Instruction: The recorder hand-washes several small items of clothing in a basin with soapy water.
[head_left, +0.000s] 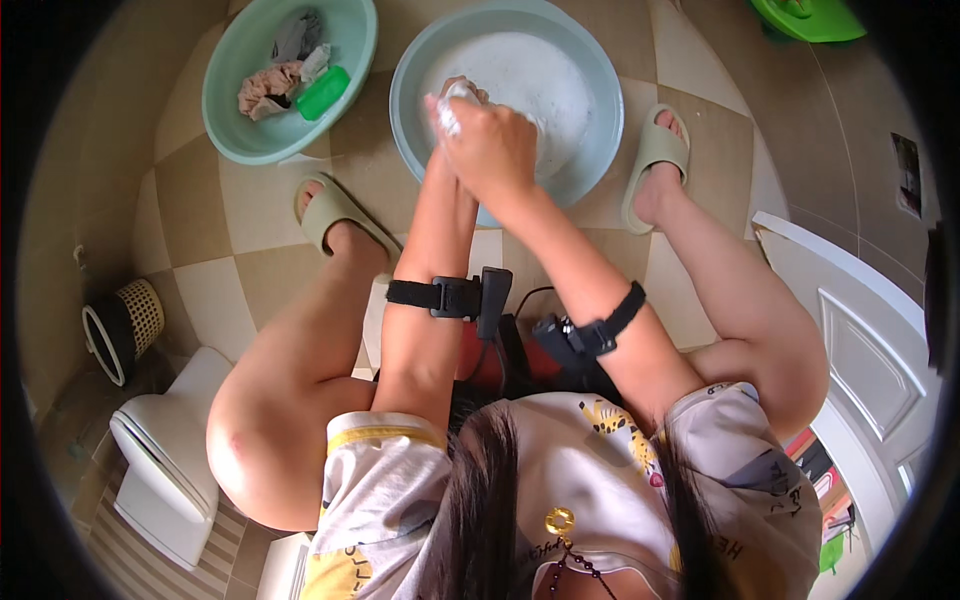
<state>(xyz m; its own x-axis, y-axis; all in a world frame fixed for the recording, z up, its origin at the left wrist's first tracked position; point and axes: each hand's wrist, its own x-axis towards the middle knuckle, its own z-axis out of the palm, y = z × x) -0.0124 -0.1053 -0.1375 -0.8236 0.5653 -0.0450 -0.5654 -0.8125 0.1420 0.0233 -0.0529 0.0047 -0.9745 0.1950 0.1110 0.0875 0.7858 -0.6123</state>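
Observation:
A light-blue plastic basin (604, 112) of white, sudsy water stands on the tiled floor before me. Above its left part my two hands are pressed together, with a small white, foamy cloth (450, 112) between them. My right hand (496, 142) is curled over the cloth on the near side. Partly hidden behind it, my left hand (456, 88) has its fingers bent round the same bundle. To the left, a second, pale-green basin (217, 112) holds a crumpled pink cloth (270, 86), a grey cloth (298, 34), a whitish cloth (316, 63) and a bright green block (323, 93), perhaps soap.
My feet, in green slippers (341, 214), flank the blue basin. A white toilet (169, 442) and a woven-sided bin (142, 311) are at the left. A white panelled door (862, 345) stands right, and a bright green basin (817, 22) shows at the upper right. Black devices are strapped to both forearms.

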